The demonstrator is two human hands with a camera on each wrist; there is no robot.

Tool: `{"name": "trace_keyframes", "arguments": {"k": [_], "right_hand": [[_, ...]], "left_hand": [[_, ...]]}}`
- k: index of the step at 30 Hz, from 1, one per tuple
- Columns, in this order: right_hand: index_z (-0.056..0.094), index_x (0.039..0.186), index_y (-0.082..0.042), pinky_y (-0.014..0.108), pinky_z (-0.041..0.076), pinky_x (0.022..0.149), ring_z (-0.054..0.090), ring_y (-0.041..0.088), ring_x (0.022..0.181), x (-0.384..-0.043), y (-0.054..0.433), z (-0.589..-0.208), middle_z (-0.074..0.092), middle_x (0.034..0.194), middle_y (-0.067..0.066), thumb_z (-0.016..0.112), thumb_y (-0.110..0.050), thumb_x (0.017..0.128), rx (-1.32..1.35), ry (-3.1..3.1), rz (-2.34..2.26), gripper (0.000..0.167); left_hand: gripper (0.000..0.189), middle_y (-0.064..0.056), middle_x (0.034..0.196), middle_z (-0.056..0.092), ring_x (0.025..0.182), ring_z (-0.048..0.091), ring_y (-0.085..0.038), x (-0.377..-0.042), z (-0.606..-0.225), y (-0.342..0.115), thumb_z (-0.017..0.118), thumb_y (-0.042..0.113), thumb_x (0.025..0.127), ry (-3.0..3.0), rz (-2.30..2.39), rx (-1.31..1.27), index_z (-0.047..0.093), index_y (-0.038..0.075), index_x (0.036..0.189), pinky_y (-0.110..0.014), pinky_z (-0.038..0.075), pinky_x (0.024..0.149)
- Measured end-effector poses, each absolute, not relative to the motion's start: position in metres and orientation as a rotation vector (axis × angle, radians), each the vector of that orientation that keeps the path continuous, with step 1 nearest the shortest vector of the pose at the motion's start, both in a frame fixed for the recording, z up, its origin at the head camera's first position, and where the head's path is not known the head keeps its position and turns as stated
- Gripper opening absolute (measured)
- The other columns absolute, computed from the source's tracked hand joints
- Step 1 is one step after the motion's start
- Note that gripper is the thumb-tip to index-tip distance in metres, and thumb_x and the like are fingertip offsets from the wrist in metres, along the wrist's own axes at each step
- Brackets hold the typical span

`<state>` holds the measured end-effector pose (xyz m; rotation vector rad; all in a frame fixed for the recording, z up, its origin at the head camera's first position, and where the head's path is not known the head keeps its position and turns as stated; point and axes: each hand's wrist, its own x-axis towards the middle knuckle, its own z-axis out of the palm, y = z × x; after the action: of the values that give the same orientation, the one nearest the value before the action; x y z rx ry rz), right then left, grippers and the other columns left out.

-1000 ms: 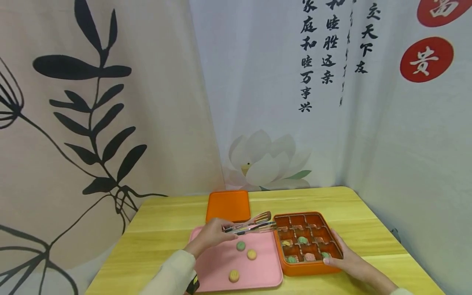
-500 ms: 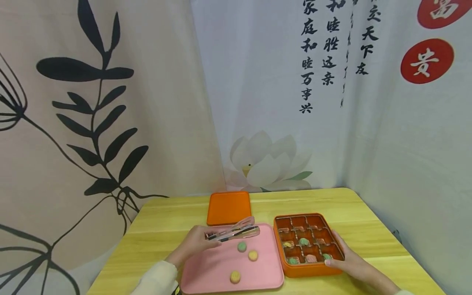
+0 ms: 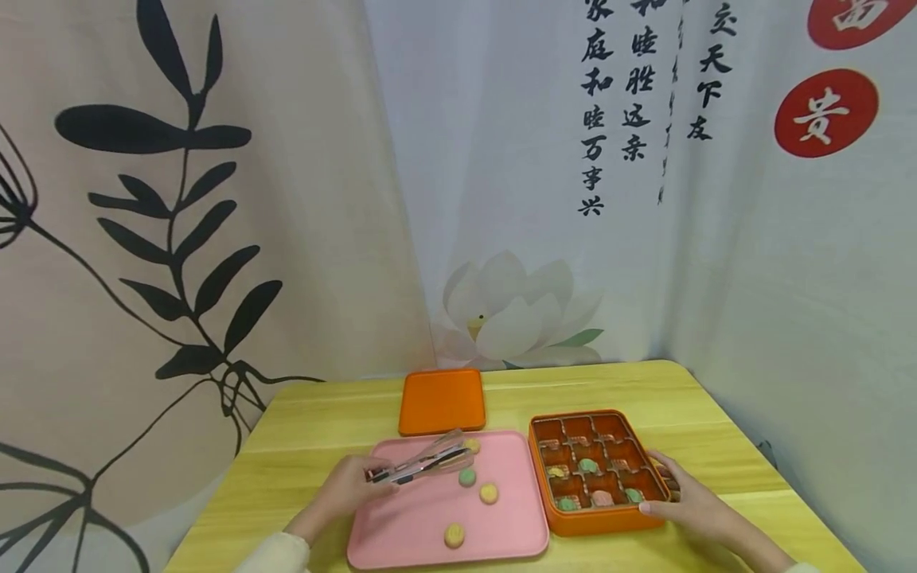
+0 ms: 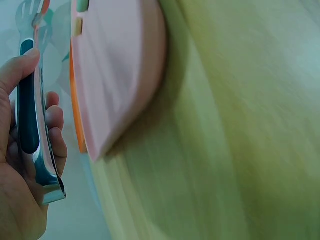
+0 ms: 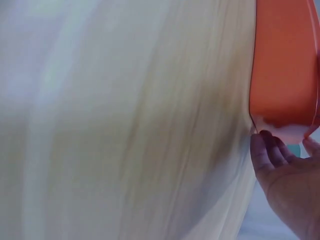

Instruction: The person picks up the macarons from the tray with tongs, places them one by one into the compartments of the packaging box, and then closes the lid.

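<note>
Metal tongs (image 3: pixel 419 465) gripped by left hand (image 3: pixel 347 489), fingers curled round the handle, held low centre of frame over pink tray (image 3: pixel 430 533); tips near small cakes (image 3: pixel 467 477). Orange box (image 3: pixel 598 517) at lower right is steadied by right hand (image 3: pixel 684 501), fingers straight against its side

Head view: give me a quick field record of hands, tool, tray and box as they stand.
left hand: grips tongs, tips over the pink tray
right hand: rests on the near right corner of the orange box
pink tray: four small round cakes on it, one by the tong tips
orange box: divided into cells, five cakes in the middle and near rows
orange lid: flat on the table, behind the tray
</note>
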<state>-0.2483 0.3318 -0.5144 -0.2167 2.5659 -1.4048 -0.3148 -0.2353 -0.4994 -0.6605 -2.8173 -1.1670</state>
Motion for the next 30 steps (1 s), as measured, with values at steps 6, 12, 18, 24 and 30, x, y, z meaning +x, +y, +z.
{"name": "trace_keyframes", "arguments": {"k": [6, 12, 18, 24, 30], "right_hand": [[0.016, 0.15, 0.006, 0.055, 0.047, 0.09, 0.047, 0.05, 0.121, -0.247, 0.334, -0.516, 0.037, 0.138, 0.04, 0.07, -0.021, 0.093, -0.239, 2.555, -1.478, 0.083], [0.018, 0.149, 0.003, 0.055, 0.047, 0.09, 0.049, 0.046, 0.119, -0.245, 0.334, -0.518, 0.04, 0.137, 0.035, 0.069, -0.023, 0.094, -0.18, 2.576, -1.468, 0.079], [0.021, 0.148, 0.002, 0.054, 0.047, 0.089, 0.049, 0.046, 0.119, -0.243, 0.332, -0.516, 0.041, 0.137, 0.034, 0.067, -0.022, 0.095, -0.18, 2.585, -1.48, 0.074], [0.02, 0.147, 0.004, 0.052, 0.048, 0.087, 0.05, 0.044, 0.117, -0.242, 0.332, -0.516, 0.042, 0.135, 0.034, 0.066, -0.021, 0.096, -0.189, 2.573, -1.506, 0.074], [0.019, 0.148, 0.004, 0.054, 0.048, 0.088, 0.05, 0.045, 0.118, -0.243, 0.333, -0.519, 0.041, 0.136, 0.036, 0.066, -0.022, 0.096, -0.195, 2.573, -1.505, 0.074]], "left_hand": [[0.025, 0.006, 0.078, 0.061, 0.066, 0.05, -0.008, -0.308, -0.499, -0.249, 0.082, 0.028, 0.081, -2.838, -1.2, -0.616, 0.076, 0.013, 0.101, -0.023, 0.043, 0.056], [0.026, 0.007, 0.076, 0.061, 0.064, 0.048, -0.006, -0.306, -0.502, -0.257, 0.082, 0.029, 0.081, -2.845, -1.18, -0.6, 0.076, 0.013, 0.1, -0.022, 0.041, 0.053], [0.024, 0.006, 0.074, 0.062, 0.057, 0.046, -0.004, -0.303, -0.507, -0.261, 0.082, 0.031, 0.08, -2.894, -1.237, -0.579, 0.076, 0.017, 0.098, -0.02, 0.038, 0.047], [0.026, 0.006, 0.073, 0.06, 0.057, 0.045, -0.003, -0.304, -0.512, -0.258, 0.082, 0.031, 0.079, -2.904, -1.218, -0.617, 0.076, 0.016, 0.1, -0.019, 0.036, 0.047], [0.034, 0.007, 0.078, 0.063, 0.061, 0.048, -0.006, -0.306, -0.515, -0.252, 0.083, 0.032, 0.078, -2.906, -1.186, -0.65, 0.076, 0.012, 0.104, -0.022, 0.039, 0.05]]}}
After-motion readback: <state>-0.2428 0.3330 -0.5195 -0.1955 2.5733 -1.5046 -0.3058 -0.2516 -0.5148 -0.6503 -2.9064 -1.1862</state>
